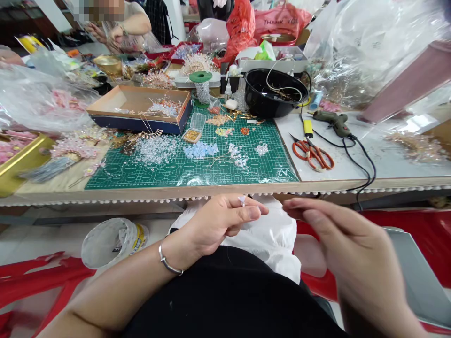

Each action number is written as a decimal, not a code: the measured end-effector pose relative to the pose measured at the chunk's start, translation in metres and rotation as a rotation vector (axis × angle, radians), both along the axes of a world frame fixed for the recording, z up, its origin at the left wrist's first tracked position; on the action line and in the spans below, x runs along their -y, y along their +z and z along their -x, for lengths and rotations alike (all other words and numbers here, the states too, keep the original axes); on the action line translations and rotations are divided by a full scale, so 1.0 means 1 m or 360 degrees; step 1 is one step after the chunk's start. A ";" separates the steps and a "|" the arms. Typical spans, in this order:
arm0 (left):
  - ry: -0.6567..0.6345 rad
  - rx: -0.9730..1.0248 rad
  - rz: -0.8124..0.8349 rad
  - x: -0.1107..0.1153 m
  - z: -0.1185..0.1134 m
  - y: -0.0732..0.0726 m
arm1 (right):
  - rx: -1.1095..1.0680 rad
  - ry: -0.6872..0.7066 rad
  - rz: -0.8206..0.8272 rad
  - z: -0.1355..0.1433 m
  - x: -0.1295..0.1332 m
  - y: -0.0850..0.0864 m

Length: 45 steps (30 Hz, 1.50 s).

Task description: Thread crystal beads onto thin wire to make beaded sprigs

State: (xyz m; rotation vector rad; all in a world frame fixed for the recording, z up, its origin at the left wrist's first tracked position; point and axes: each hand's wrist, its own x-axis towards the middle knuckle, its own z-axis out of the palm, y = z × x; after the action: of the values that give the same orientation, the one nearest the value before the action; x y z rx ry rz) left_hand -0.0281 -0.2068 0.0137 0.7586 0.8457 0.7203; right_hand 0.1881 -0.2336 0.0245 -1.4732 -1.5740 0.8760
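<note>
My left hand (225, 216) is in front of the table edge, its thumb and forefinger pinched on a small pale flower-shaped bead (242, 200). To its right, my right hand (347, 234) is slightly blurred, with thumb and fingers pressed together; anything between them is too small to make out. The two hands are apart. Beyond them on the green cutting mat (158, 178) lie pale blue petals (200, 150), clear beads (155, 150), whitish flower pieces (237, 155) and a small box of gold beads (192, 135).
Orange-handled scissors (312, 154) and a glue gun (333, 122) with a trailing cord lie at the right. Behind the mat stand a black bowl (275, 101), a wire spool (202, 89) and a cardboard box (141, 117). Another person's arm (136, 23) shows far left.
</note>
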 end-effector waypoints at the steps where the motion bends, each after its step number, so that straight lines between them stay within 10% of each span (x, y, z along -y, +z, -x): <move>1: -0.0018 -0.0028 -0.0014 0.000 -0.002 0.000 | -0.0037 0.0059 0.0003 0.006 0.002 -0.002; 11: -0.0107 -0.0270 -0.0338 0.007 -0.009 0.004 | -0.1104 0.0387 0.0086 0.028 -0.002 0.016; 19: -0.0171 -0.0701 -0.0598 0.007 -0.006 0.004 | -0.1285 0.0414 0.0211 0.024 0.005 0.028; 33: -0.0199 -0.0387 -0.0792 0.012 0.006 0.007 | 0.0292 0.0564 -0.0616 0.024 0.011 0.043; 45: -0.0243 -0.0178 -0.0943 0.010 0.013 0.002 | 0.0408 0.0658 -0.0709 0.027 0.007 0.048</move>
State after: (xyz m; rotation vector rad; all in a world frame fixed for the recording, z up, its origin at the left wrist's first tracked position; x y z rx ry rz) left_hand -0.0409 -0.2166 0.0160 1.3890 0.6649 0.8049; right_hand 0.1614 -0.2409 0.0728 -0.9848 -2.1493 0.5132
